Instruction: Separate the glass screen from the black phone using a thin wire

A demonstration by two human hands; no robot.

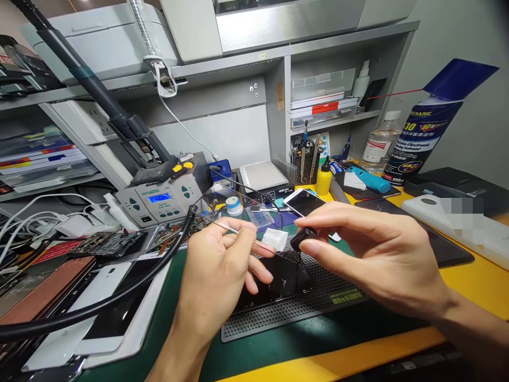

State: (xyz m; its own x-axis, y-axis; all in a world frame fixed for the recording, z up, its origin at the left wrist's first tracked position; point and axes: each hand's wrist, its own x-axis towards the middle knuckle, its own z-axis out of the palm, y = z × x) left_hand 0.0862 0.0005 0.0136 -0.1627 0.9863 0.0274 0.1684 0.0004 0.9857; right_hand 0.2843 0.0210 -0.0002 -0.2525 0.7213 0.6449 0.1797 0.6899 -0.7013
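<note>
My left hand [220,260] is closed, thumb against the fingers, on a thin shiny strip [226,227] that runs down to the right; whether it is a tool or a panel seen edge-on, I cannot tell. In my right hand [377,254], thumb and fingertips pinch a small black knob-like piece [303,240] close to the strip's lower end. Beneath both hands, a dark glossy phone panel [278,284] lies on a grey perforated mat [254,328]. A folded white wipe [275,240] sits just beyond, partly behind my left fingers.
A black hose [159,268] curves across the left, above several phone parts [105,297]. Behind stand a soldering station [159,204], a heating plate [264,178] and a yellow bottle [325,180]. A spray can [421,138] and white device [457,228] are at right.
</note>
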